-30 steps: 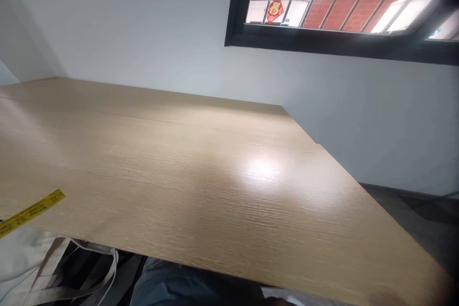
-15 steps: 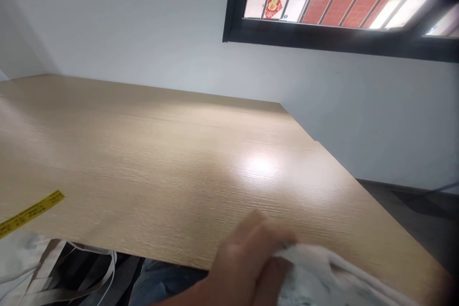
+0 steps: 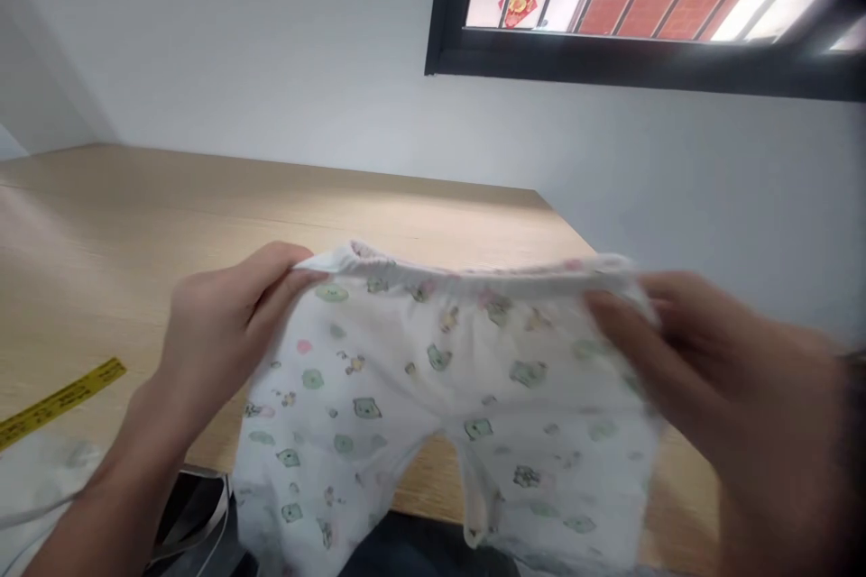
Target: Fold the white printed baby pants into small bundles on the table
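White printed baby pants (image 3: 439, 397), waistband level left-right, legs hanging down.

My right hand (image 3: 710, 379) is smeared by blur and runs off the right edge, the legs of the white printed cotton baby trousers (image 3: 439, 397) drop past the bottom edge — and the yellow measuring tape (image 3: 60, 398) is cut off at left, its markings unreadable.

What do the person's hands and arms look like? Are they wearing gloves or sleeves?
No gloves. The left hand and the right hand are both bare, with no rings showing. The left forearm is bare too, with no sleeve or watch in view. The right hand is blurred, and a dark edge beside its wrist is too unclear to name.
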A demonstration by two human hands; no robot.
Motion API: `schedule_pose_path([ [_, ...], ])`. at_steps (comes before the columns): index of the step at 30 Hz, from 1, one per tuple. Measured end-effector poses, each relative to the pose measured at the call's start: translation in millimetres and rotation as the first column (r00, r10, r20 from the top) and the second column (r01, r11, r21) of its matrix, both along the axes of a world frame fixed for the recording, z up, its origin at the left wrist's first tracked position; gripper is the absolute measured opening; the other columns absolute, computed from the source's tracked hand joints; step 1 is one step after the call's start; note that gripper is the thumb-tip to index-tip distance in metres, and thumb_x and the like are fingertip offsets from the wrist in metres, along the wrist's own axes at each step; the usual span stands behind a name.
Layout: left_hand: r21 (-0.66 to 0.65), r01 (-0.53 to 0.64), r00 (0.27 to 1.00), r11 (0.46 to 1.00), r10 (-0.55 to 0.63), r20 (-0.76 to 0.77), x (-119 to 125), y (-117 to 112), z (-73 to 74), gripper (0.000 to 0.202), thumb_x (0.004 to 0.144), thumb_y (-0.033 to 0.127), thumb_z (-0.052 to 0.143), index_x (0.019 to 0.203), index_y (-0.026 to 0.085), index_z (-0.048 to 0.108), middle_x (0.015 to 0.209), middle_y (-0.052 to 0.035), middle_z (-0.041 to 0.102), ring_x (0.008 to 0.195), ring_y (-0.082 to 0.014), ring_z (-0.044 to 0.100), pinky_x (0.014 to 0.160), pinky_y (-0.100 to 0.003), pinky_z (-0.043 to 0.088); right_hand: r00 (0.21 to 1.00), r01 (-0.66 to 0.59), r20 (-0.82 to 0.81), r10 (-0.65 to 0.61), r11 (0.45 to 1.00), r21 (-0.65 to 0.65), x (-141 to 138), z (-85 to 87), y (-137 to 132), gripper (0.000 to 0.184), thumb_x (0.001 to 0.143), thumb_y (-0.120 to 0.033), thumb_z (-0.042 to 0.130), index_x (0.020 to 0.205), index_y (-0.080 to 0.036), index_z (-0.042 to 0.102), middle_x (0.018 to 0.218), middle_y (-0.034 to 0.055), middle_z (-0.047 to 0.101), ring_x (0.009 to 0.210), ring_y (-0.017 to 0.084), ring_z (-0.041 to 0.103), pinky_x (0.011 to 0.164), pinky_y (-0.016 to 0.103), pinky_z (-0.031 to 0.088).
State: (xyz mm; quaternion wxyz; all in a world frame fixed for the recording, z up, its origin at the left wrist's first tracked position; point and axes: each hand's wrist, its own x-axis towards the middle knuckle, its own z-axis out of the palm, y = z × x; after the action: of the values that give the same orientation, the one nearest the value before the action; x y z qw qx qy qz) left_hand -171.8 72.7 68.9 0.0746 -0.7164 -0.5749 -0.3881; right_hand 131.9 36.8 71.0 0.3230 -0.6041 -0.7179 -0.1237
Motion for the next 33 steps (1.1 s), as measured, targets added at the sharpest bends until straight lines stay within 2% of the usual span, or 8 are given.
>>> schedule_pose_path([
  [2, -0.155, 0.017, 0.994, 0.988, -0.033, -0.101, -6.2, 26.6, -8.6, 0.035, 0.088, 0.046, 0.037, 0.076, 0.019, 0.055, 0.053, 0.0077, 0.048, 0.050, -0.0051, 0.041, 0.052, -0.016, 0.028, 0.992, -0.129, 0.010, 0.129, 0.992, -0.008, -12.2, -3.9, 34.5, 0.036, 0.088, -0.047, 0.038, 0.063, -0.022, 0.027, 0.042, -0.0071, 0.025, 0.036, 0.009, 0.026, 0.037, 0.021, 0.022],
  [6, -0.434, 0.010, 0.967, 0.901, -0.120, -0.227, -9.0, 80.9, -35.8, 0.032, 0.091, 0.039, 0.032, 0.072, 0.019, 0.050, 0.056, 0.0046, 0.050, 0.052, -0.0095, 0.045, 0.051, -0.020, 0.028, 0.988, -0.155, -0.068, 0.140, 0.917, -0.368, -24.8, -34.9, 104.9, 0.033, 0.087, -0.038, 0.036, 0.063, -0.022, 0.019, 0.044, -0.0073, 0.021, 0.037, 0.009, 0.023, 0.036, 0.021, 0.018],
  [16, -0.531, -0.074, 0.952, 0.844, -0.099, -0.291, 13.4, 176.3, -84.4, 0.029, 0.087, 0.036, 0.049, 0.104, 0.013, 0.055, 0.102, -0.0064, 0.057, 0.089, -0.0167, 0.057, 0.079, -0.037, 0.048, 0.996, -0.078, -0.006, 0.084, 0.899, -0.432, -30.7, -89.7, 209.2, 0.022, 0.086, -0.023, 0.034, 0.066, -0.020, 0.041, 0.057, 0.0024, 0.047, 0.054, 0.016, 0.045, 0.049, 0.027, 0.029],
  [20, -0.465, -0.022, 0.959, 0.885, -0.113, -0.261, 31.5, 169.9, -86.0, 0.031, 0.087, 0.033, 0.049, 0.113, 0.015, 0.051, 0.116, -0.0088, 0.052, 0.103, -0.0212, 0.052, 0.087, -0.044, 0.043, 0.993, -0.119, -0.057, 0.106, 0.911, -0.395, -26.6, -94.9, 205.7, 0.022, 0.086, -0.023, 0.034, 0.091, -0.015, 0.054, 0.094, 0.0131, 0.059, 0.083, 0.025, 0.053, 0.068, 0.035, 0.040],
  [23, -0.463, 0.205, 0.915, 0.862, -0.337, -0.223, 61.4, 144.9, -83.3, 0.032, 0.090, 0.031, 0.045, 0.118, 0.015, 0.048, 0.121, -0.0095, 0.049, 0.110, -0.0220, 0.048, 0.093, -0.046, 0.039, 0.971, -0.235, -0.125, 0.202, 0.894, -0.381, -24.9, -89.2, 191.5, 0.036, 0.090, -0.023, 0.025, 0.114, -0.014, 0.050, 0.121, 0.0134, 0.050, 0.108, 0.025, 0.046, 0.087, 0.038, 0.039],
  [26, -0.546, 0.499, 0.727, 0.673, -0.668, -0.160, 96.9, 117.9, -82.2, 0.032, 0.091, 0.033, 0.042, 0.117, 0.016, 0.050, 0.121, -0.0070, 0.051, 0.108, -0.0207, 0.051, 0.092, -0.043, 0.041, 0.912, -0.407, -0.180, 0.368, 0.764, -0.501, -29.5, -79.8, 174.8, 0.041, 0.093, -0.031, 0.021, 0.119, -0.021, 0.052, 0.119, 0.0058, 0.055, 0.104, 0.020, 0.052, 0.084, 0.034, 0.045],
  [29, -0.621, 0.591, 0.588, 0.515, -0.802, -0.104, 123.0, 101.2, -82.8, 0.039, 0.093, 0.036, 0.033, 0.117, 0.012, 0.052, 0.118, -0.0078, 0.055, 0.105, -0.0238, 0.053, 0.088, -0.041, 0.044, 0.831, -0.516, -0.194, 0.521, 0.594, -0.617, -39.1, -79.2, 163.1, 0.038, 0.092, -0.038, 0.030, 0.117, -0.026, 0.057, 0.121, -0.0004, 0.056, 0.104, 0.020, 0.054, 0.086, 0.032, 0.046],
  [33, -0.683, 0.597, 0.501, 0.421, -0.861, -0.093, 136.4, 73.8, -83.8, 0.054, 0.091, 0.044, 0.027, 0.130, 0.008, 0.040, 0.131, -0.0151, 0.045, 0.117, -0.0305, 0.045, 0.096, -0.046, 0.036, 0.788, -0.538, -0.143, 0.598, 0.557, -0.632, -46.8, -96.5, 168.2, 0.044, 0.093, -0.034, 0.027, 0.133, -0.021, 0.040, 0.141, -0.0010, 0.032, 0.130, 0.020, 0.025, 0.107, 0.038, 0.020],
])
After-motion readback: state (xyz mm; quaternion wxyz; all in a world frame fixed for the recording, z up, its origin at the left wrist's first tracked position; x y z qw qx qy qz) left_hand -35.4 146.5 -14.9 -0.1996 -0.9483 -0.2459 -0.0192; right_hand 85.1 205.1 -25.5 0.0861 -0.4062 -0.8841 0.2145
